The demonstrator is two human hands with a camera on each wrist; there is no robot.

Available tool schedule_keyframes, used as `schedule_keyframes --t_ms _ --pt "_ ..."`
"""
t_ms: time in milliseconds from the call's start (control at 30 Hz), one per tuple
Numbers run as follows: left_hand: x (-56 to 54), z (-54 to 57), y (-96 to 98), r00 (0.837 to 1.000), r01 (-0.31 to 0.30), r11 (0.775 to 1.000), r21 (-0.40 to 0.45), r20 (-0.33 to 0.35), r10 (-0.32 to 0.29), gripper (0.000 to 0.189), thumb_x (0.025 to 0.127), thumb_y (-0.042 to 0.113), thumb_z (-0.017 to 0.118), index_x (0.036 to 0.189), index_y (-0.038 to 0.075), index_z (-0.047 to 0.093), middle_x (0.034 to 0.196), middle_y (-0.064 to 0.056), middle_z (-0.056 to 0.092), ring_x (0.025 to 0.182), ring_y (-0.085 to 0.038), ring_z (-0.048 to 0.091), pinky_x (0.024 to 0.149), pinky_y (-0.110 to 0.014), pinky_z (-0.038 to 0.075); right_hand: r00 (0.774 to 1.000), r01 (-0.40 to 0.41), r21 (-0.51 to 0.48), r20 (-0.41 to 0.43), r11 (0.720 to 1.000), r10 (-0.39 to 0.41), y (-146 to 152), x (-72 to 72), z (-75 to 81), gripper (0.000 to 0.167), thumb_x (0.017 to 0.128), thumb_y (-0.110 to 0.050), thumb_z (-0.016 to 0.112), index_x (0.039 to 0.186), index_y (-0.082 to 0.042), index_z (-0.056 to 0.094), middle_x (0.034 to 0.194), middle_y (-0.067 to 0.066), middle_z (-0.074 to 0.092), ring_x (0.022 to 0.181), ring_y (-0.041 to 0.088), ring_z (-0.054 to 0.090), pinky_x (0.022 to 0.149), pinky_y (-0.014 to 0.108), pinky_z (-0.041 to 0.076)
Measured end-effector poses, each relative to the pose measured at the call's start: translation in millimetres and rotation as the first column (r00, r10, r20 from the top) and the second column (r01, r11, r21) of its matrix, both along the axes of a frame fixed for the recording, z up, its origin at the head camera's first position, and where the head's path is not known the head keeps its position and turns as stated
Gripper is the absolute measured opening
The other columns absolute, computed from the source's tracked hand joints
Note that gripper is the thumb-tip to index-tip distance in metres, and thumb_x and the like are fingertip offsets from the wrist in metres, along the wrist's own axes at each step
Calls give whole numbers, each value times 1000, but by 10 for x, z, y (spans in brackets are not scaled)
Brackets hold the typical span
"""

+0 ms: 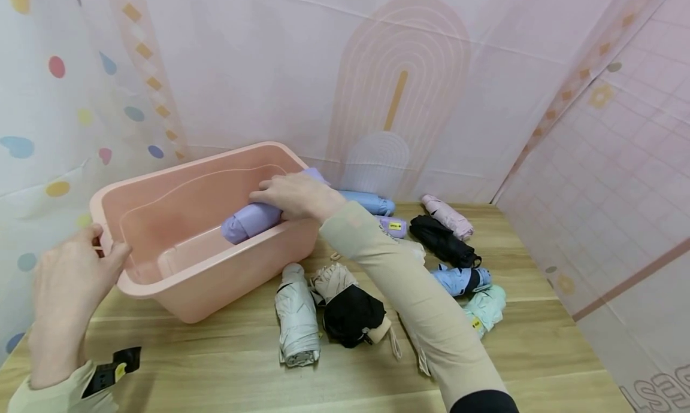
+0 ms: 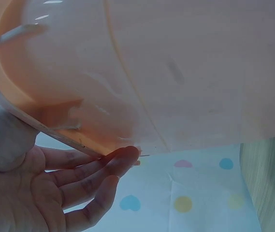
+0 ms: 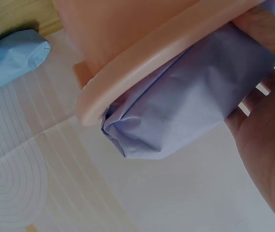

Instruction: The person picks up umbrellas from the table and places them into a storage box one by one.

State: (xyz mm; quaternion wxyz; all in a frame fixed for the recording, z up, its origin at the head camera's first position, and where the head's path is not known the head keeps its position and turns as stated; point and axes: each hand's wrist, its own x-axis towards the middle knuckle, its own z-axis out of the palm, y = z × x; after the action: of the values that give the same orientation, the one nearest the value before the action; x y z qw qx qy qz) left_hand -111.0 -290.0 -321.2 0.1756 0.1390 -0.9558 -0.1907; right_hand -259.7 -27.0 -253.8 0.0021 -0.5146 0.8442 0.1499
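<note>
A pink plastic bin (image 1: 232,281) stands on the left of the table. My left hand (image 1: 70,275) grips its left rim, thumb on the inner side and fingers outside; in the left wrist view those fingers (image 2: 91,183) curl beneath the rim edge. My right hand (image 1: 296,194) holds a folded purple umbrella (image 1: 250,222) at the bin's right end. One end of the umbrella is inside the bin; in the right wrist view the other end (image 3: 142,133) sticks out past the rim. The right hand hides the umbrella's middle in the head view.
Several folded umbrellas lie right of the bin: silver-grey (image 1: 297,326), beige (image 1: 333,280), black (image 1: 353,316), blue (image 1: 369,203), another purple (image 1: 392,226), pink (image 1: 447,215), long black (image 1: 442,240) and mint (image 1: 487,308). My right forearm covers part of them. Printed cloth walls (image 1: 259,78) stand behind.
</note>
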Motion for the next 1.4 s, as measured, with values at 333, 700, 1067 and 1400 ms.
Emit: schedule_keyframes --t_ms 333,700,1067,1400 --pt "0 6 16 1000 -2 1000 6 15 2 25 88 24 50 79 1 47 72 -22 56 53 -26 45 44 -28 30 992 36 -43 121 998 -30 22 -40 -10 48 86 -5 57 128 -29 52 129 -11 57 124 10 48 96 27 42" --pt "-10 10 90 997 22 1000 17 -81 -21 25 85 22 51 77 -1 49 75 -28 58 54 -32 49 45 -28 30 986 63 -173 165 983 -34 192 -88 86 27 94 -24 57 121 -21 56 112 -5 62 103 10 56 90 26 44" --pt "1 21 79 1000 -1 999 43 -21 2 29 87 24 51 91 -5 52 89 -32 58 63 -37 52 47 -27 30 998 -48 -419 5 907 55 735 114 -26 16 92 -22 59 105 -14 65 103 1 62 86 14 61 78 30 50" --pt "-8 10 87 999 13 1000 27 -48 -12 24 86 24 51 81 1 50 83 -29 60 59 -34 51 47 -28 30 992 -55 -559 -124 828 -17 1116 321 -497 23 85 -16 66 107 -11 64 98 4 62 76 16 57 63 29 48"
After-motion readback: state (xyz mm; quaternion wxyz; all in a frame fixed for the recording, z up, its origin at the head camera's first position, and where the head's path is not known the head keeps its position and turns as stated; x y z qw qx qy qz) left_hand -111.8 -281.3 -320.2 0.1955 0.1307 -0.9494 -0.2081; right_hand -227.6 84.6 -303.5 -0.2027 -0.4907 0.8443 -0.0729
